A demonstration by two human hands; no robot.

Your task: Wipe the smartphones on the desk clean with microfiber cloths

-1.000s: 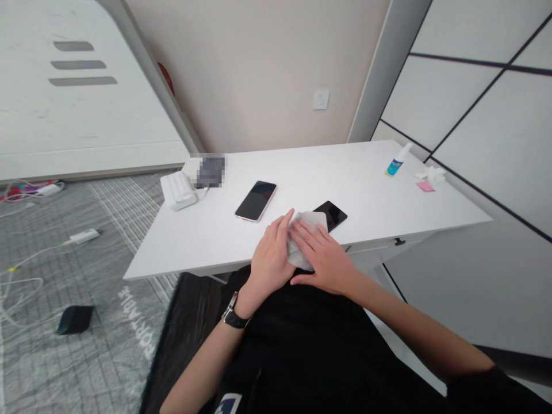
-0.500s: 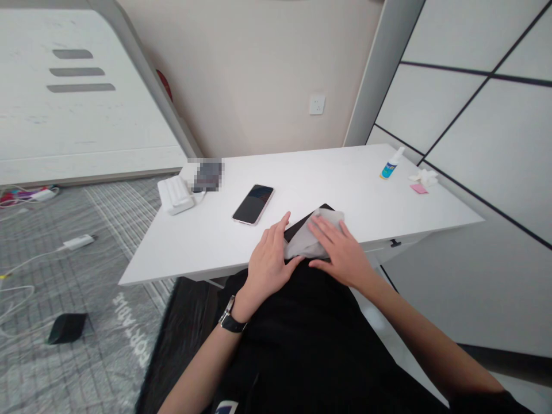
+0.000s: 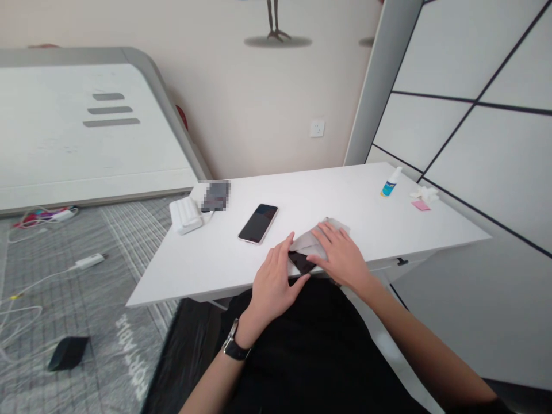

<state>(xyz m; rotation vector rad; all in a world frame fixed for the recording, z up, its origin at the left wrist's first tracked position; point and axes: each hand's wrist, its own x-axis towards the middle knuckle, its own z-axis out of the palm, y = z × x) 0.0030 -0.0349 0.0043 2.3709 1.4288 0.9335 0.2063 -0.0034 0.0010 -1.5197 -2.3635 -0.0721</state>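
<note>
Cloth (image 3: 307, 242) has slid, baring black device (image 3: 302, 262) near desk edge (image 3: 185, 292).

Holds left hand (image 3: 271, 287) below frame centre, with thumb (image 3: 298, 286) spread from fingers (image 3: 276, 256); rests right hand (image 3: 345, 259) palm down beside it; slants left forearm (image 3: 215, 376) from bottom edge, right forearm (image 3: 431, 339) from lower right.
</note>
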